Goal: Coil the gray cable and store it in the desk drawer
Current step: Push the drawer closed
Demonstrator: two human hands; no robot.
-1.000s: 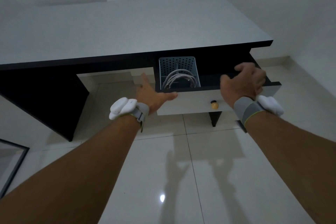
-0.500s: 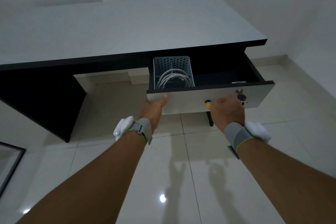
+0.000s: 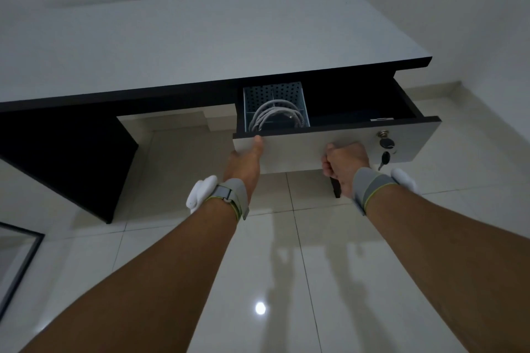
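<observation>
The table (image 3: 200, 46) stands over its open drawer (image 3: 315, 149), where my right hand (image 3: 345, 165) is clenched at the front panel and my left hand (image 3: 246, 163) rests open-fingered against its corner. The coiled gray cable (image 3: 275, 119) lies in a perforated basket (image 3: 272, 94) inside.

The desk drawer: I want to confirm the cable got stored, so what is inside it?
In the desk drawer sits a perforated basket holding the coiled gray cable. The right side looks dark and bare; the drawer front hides the nearest floor.
</observation>
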